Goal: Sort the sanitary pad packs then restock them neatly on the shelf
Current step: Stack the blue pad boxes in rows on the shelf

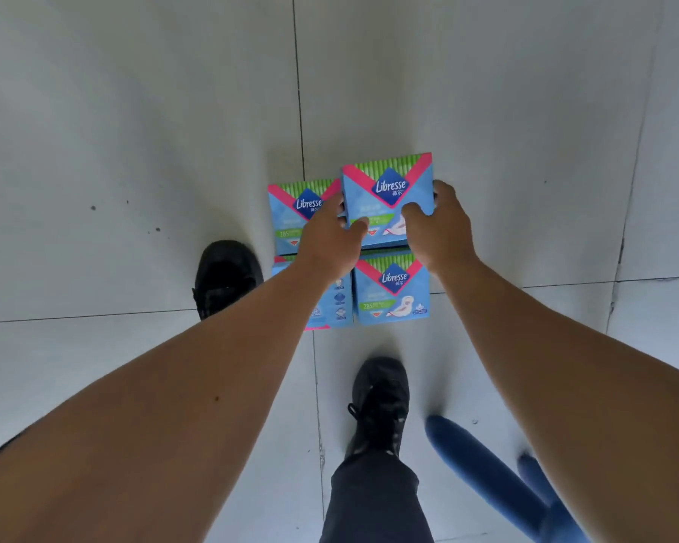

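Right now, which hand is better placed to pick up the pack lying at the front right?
The right hand. It grips the raised pack directly above the front right pack. The left hand sits over the left packs, so it would have to cross over.

1. The left hand (327,233) and its forearm cover the lower right part of the back-left Libresse pack (293,217) and most of the front-left pack (336,303), whose front print cannot be read.
2. The held Libresse pack (387,194) has its lower corners hidden under both hands; the right hand (438,225) covers its pad drawing.
3. The small print on the front-right pack (392,291) is too blurred to read.
4. The blue object (487,476) right of that pack is cut off by the bottom edge.
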`<state>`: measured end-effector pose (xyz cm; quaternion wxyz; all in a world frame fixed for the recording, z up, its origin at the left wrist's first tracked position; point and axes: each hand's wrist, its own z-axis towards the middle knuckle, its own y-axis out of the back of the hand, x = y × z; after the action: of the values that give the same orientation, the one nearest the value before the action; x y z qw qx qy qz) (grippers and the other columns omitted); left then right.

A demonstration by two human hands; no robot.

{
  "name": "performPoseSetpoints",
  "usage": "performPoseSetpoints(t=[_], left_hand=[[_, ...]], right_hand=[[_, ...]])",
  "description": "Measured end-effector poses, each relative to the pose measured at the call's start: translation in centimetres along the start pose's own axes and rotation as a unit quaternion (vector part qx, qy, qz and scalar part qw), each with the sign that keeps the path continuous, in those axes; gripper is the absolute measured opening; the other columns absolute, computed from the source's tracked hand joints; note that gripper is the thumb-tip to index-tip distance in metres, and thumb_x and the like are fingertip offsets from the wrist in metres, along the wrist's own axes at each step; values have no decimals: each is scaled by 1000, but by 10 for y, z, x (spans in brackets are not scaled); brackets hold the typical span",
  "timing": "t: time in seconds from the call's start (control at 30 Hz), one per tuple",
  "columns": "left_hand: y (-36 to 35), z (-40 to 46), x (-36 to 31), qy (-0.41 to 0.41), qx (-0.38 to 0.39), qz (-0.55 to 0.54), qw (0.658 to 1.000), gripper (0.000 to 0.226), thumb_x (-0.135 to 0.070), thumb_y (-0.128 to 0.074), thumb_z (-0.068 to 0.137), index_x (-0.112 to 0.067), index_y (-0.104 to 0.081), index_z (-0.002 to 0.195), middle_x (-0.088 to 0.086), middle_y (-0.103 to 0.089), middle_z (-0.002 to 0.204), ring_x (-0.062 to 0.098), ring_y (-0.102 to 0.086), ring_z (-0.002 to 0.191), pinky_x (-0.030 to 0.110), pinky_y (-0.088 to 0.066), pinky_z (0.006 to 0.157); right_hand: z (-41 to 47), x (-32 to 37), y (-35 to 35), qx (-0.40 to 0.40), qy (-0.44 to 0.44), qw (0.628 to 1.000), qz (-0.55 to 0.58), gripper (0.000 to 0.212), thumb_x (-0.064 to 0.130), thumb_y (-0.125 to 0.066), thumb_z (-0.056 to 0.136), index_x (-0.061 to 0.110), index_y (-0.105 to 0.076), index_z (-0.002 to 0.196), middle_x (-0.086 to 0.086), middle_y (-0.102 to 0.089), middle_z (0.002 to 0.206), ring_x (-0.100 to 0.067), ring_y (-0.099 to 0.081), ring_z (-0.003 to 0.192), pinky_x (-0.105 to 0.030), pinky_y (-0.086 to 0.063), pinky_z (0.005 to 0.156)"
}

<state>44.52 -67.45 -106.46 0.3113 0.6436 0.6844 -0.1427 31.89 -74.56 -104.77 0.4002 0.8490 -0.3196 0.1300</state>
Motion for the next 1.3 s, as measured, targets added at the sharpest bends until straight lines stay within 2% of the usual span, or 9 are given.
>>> performPoseSetpoints(t=[0.17,0.33,0.47,0.57,0.77,0.93,1.1,1.2,1.3], left_hand=[[49,-65,-55,-15,-141,-111,984,33,-21,-62,92,-19,-56,124,-11,-64,99,9,-64,82,26,-50,75],[119,-168,-97,-42,-200,-212,956,35,-22,-65,89,-14,-60,123,0,-68,104,19,-67,96,36,-55,89],[180,-274,-112,-59,-272,-295,914,29,-10,-62,92,-12,-61,121,-1,-70,104,18,-69,95,24,-56,77],[229,-354,-106,-85,-334,-318,883,33,-8,-62,91,-14,-62,123,1,-71,108,20,-69,98,28,-56,79],[319,-493,-52,-117,-502,-349,783,36,-10,-66,89,-24,-57,121,-5,-70,104,12,-66,95,20,-52,71],[374,-593,23,-105,-641,-302,698,34,-17,-69,89,-29,-57,118,-19,-66,98,-8,-61,87,11,-49,75],[410,-672,92,-88,-688,-321,644,37,-19,-63,93,-22,-54,129,-14,-64,109,-14,-61,92,4,-47,61],[432,-693,124,-74,-705,-320,628,33,-18,-62,94,-30,-53,124,-22,-64,105,-15,-60,95,6,-51,66],[454,-692,153,-30,-738,-326,590,37,-17,-62,94,-35,-53,125,-28,-63,101,-17,-60,91,3,-49,69]], right_hand=[[-55,64,35,-7,106,994,34,26,16,-52,93,17,-50,119,1,-59,114,-14,-57,98,-18,-40,76],[-139,147,67,50,192,979,46,14,20,-55,96,25,-47,105,7,-61,103,-7,-60,86,-2,-40,61],[-231,216,82,113,277,953,37,14,20,-59,94,24,-50,104,9,-64,99,-11,-65,88,-21,-52,73],[-307,261,75,165,333,927,39,15,18,-62,92,24,-53,103,13,-65,97,-8,-65,85,-31,-54,75],[-459,322,3,238,451,859,36,17,22,-62,93,36,-53,96,18,-65,95,1,-63,84,-18,-49,73],[-576,332,-84,297,528,795,30,18,25,-59,95,25,-57,112,15,-65,104,-6,-63,91,-22,-50,73],[-676,327,-156,340,598,725,20,24,25,-59,94,27,-53,118,8,-63,111,-13,-62,100,-35,-55,76],[-710,328,-196,360,632,686,4,29,22,-58,92,21,-52,121,6,-60,116,-15,-60,105,-39,-55,83],[-732,334,-234,388,638,663,-54,36,16,-58,93,16,-51,129,4,-57,124,-12,-55,114,-25,-51,89]])
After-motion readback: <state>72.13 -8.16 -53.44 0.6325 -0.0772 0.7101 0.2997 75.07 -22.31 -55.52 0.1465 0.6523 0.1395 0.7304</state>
